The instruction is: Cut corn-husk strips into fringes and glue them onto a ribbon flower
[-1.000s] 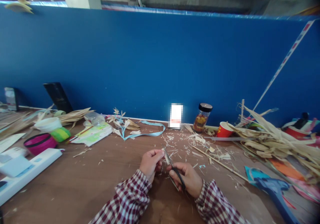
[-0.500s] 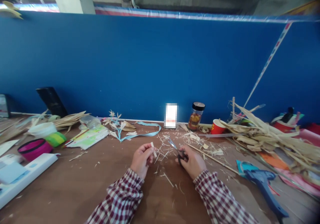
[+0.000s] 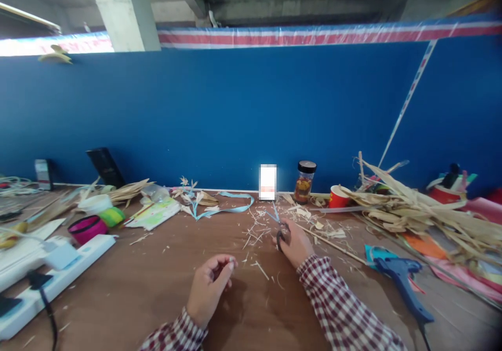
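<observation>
My left hand (image 3: 212,287) is above the brown table (image 3: 157,293), thumb and fingers pinched together. Only a tiny pale bit of the small strip (image 3: 232,260) shows at the fingertips; the rest is hidden. Farther forward on the right, my right hand (image 3: 297,244) grips the scissors (image 3: 279,227) by their dark handles. The scissor blades are spread apart and point away from me. Thin pale clippings (image 3: 257,234) lie scattered left of and beyond the scissors.
A blue hot glue gun (image 3: 403,283) lies at right, below a heap of dry husks (image 3: 415,204). A lidded jar (image 3: 305,183) and red paper cup (image 3: 338,197) stand at the back. A white power strip (image 3: 84,263) is at left; a blue partition (image 3: 243,110) closes the far side.
My left hand has drawn back toward me and away from the scissors; the pale strip in it is now mostly out of sight. The scissor blades have opened. The view has turned left and up.
</observation>
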Demonstrator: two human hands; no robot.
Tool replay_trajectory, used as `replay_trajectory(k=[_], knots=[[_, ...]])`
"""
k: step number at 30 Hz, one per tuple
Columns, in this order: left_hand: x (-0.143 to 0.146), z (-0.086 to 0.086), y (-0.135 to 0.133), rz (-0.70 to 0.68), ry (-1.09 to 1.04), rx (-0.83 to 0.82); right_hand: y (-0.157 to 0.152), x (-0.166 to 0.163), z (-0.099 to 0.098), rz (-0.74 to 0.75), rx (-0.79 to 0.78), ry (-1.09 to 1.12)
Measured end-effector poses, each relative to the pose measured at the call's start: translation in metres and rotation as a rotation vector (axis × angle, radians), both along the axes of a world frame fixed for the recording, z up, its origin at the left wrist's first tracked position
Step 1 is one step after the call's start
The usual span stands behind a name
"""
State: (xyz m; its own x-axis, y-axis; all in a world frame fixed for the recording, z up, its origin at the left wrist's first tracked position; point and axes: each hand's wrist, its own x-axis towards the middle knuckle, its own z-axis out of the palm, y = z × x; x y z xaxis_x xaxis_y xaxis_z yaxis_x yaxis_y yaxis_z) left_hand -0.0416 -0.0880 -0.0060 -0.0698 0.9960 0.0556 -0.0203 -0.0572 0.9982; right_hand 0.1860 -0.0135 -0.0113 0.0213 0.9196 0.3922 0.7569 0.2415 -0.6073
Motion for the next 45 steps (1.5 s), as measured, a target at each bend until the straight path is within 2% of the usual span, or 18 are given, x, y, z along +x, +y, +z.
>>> replay_trajectory(k=[5, 9, 20, 32, 40, 45], knots=[[-0.016, -0.005, -0.024, 0.057, -0.034, -0.029, 0.001, 0.002, -0.005, 0.012, 0.038, -0.031], [-0.020, -0.010, -0.030, 0.128, -0.153, -0.029, -0.001, 0.002, -0.007, -0.008, 0.060, -0.109], [-0.020, -0.013, -0.028, 0.036, -0.203, 0.053, -0.012, -0.005, -0.006, -0.053, 0.097, -0.264], [-0.015, -0.010, -0.028, 0.056, -0.183, 0.064, -0.016, -0.004, -0.016, -0.027, 0.035, -0.068], [-0.013, -0.012, -0.027, 0.073, -0.160, 0.086, -0.011, 0.001, -0.028, -0.019, 0.032, -0.071], [-0.013, -0.010, -0.029, 0.080, -0.165, 0.076, -0.012, 0.001, -0.029, -0.002, 0.020, -0.070]])
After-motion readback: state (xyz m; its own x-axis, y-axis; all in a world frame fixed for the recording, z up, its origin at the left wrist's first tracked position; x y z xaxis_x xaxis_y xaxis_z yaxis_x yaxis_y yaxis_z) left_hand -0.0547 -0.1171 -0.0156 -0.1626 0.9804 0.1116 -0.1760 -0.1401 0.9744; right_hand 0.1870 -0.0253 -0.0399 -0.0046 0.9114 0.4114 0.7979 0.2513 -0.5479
